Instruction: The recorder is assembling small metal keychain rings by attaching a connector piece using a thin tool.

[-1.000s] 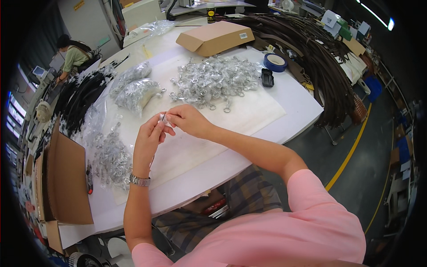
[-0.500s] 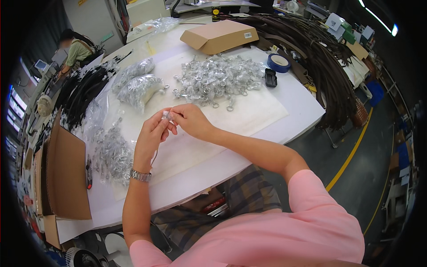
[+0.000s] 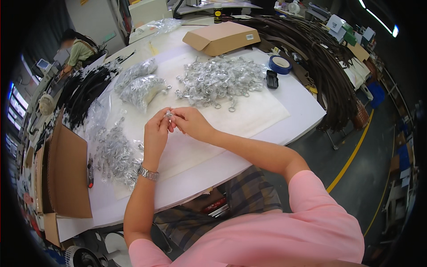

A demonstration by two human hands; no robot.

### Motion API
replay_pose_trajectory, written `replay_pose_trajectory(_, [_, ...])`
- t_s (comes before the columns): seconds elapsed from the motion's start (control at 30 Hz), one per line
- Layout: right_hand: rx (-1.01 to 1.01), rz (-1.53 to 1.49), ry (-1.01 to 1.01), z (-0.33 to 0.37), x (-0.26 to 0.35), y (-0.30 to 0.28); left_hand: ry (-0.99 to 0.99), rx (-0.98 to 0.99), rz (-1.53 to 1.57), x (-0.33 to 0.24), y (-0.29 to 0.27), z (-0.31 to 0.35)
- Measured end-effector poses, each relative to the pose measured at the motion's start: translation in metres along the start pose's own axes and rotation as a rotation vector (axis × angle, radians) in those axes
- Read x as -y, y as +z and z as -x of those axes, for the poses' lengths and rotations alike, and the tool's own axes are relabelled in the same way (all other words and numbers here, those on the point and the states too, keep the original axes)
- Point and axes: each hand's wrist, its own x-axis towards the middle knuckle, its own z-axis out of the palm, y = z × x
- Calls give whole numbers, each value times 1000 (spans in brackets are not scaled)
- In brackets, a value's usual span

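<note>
Over the middle of the white table, my left hand (image 3: 156,127) and my right hand (image 3: 192,123) meet, fingertips pinched together. Between them is a small shiny silver piece (image 3: 168,114), mostly covered by fingers; its exact kind cannot be made out. Just beyond my hands spreads a heap of metal ring fittings (image 3: 222,80) in clear wrapping. To their upper left sit stuffed clear plastic bags (image 3: 140,89). Left of my left forearm lies another pile of small silver fittings (image 3: 114,153).
An open cardboard box (image 3: 71,171) stands at the left edge, beside a red-and-black tool (image 3: 90,172). Farther back are a cardboard tray (image 3: 222,38), blue tape (image 3: 279,65), a black case (image 3: 271,79), dark straps (image 3: 316,66) and black straps (image 3: 82,91). Someone (image 3: 80,53) sits far left.
My left hand and forearm have shifted slightly right, with the wrist turned. The thin dark strand below my left hand no longer shows. Both hands stay together at the small piece.
</note>
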Motion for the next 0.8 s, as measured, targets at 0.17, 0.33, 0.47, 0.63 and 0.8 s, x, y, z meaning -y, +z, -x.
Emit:
replay_pose_trajectory(0.17, [-272, -987, -6, -12, 2, -46, -326, 45, 272, -12, -14, -4])
replay_pose_trajectory(0.33, [-228, -985, 266, 4, 25, -49, -318, -342, 428, 11, -50, -8])
replay_pose_trajectory(0.47, [123, -46, 131, 20, 23, -12, -261, -480, 516, 23, -65, -24])
replay_pose_trajectory(0.63, [42, 852, -464, -6, -5, 29, -284, -571, 431, 41, -74, -23])
replay_pose_trajectory(0.8, [-1, 908, -541, -21, -11, 63, -234, -619, 263, 50, -74, -20])
